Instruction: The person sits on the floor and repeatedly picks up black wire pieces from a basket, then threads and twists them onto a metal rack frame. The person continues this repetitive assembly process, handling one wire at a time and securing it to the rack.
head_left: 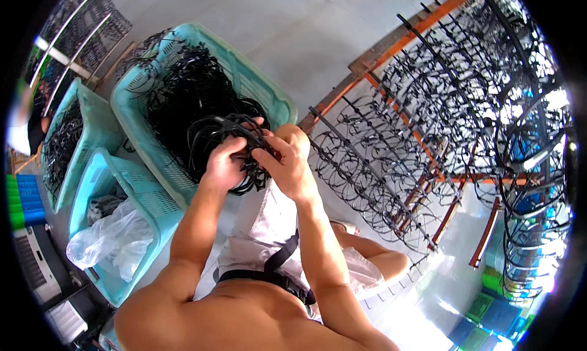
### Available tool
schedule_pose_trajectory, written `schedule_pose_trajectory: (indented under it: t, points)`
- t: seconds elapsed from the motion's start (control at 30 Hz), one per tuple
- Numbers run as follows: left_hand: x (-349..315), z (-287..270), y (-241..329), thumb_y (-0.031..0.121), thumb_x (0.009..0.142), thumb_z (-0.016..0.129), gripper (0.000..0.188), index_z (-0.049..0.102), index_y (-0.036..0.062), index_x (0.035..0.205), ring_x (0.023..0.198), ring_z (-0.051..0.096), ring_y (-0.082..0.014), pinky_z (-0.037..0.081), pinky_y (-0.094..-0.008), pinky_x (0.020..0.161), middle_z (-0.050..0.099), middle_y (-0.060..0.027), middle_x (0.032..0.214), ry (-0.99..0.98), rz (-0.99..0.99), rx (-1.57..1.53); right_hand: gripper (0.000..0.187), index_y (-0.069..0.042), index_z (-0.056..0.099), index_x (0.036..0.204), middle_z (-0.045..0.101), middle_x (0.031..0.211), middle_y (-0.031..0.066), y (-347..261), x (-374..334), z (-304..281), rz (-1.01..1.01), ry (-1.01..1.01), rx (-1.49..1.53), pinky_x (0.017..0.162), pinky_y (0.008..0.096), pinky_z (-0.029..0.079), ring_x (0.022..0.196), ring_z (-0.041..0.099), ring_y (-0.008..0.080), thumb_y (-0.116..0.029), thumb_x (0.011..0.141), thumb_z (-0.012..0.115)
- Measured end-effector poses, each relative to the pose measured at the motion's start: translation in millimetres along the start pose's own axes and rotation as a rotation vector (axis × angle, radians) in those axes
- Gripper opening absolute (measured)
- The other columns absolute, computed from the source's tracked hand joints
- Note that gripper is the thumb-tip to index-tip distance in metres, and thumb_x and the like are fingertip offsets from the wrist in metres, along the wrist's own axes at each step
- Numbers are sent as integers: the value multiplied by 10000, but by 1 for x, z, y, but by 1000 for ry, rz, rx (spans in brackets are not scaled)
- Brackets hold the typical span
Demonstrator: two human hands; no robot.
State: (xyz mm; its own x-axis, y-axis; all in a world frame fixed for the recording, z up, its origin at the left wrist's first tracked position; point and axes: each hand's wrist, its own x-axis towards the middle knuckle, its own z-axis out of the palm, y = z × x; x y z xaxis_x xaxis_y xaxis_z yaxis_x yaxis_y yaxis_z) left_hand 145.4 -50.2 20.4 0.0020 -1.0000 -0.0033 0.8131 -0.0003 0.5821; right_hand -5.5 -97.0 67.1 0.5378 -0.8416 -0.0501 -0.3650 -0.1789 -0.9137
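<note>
Above my knee, both hands meet at a bundle of thin black looped strips (pixel 215 131); their exact kind is not clear. My left hand (pixel 227 162) is closed around the near side of the bundle, with the thumb on top. On its right side, my right hand (pixel 285 161) pinches the strips between thumb and fingers. Part of the bundle is hidden behind the fingers. Just beyond lies a large turquoise basket (pixel 260 85), heaped with a dark tangle of similar strips (pixel 189 88).
To the right, an orange metal rack (pixel 403 42) carries black rods hung with many black hoops (pixel 367 161). At left stand a turquoise basket of black strips (pixel 92 115) and another with a clear plastic bag (pixel 116 241). A person (pixel 24 125) shows at the far left edge.
</note>
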Motion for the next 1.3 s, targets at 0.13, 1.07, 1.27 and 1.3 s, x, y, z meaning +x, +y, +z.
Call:
schedule_pose_trajectory:
  t: [0.13,1.07,1.27,1.3]
  points:
    - [-4,-1,-2,423,823,616,673,428,-3,1309,1022,570,-235,452,-381,927,584,-109,1117,259,-67,104,365,16,629,873,541,722,131,-10,-6,-10,76,-2,-18,640,367,436,705,559,261,-299,731,745]
    - [-31,-24,13,314,744,640,916,133,89,1472,1036,540,-287,386,-548,947,510,-92,1090,-241,-193,-394,190,-105,476,857,480,678,17,23,13,-3,334,157,1344,391,250,290,451,378,101,-267,953,502]
    - [-23,-9,20,352,818,653,742,299,45,1393,878,525,-204,437,-443,882,450,-25,950,-120,-65,-252,291,-48,482,1104,470,639,11,29,-57,-61,16,756,952,369,226,285,426,357,82,-301,996,387]
    - [-20,-4,20,348,823,646,691,333,44,1358,853,512,-195,436,-424,851,447,-24,938,-73,-65,-188,324,-51,447,1157,470,642,13,31,-67,-67,-31,860,949,373,228,291,430,362,85,-323,1000,368]
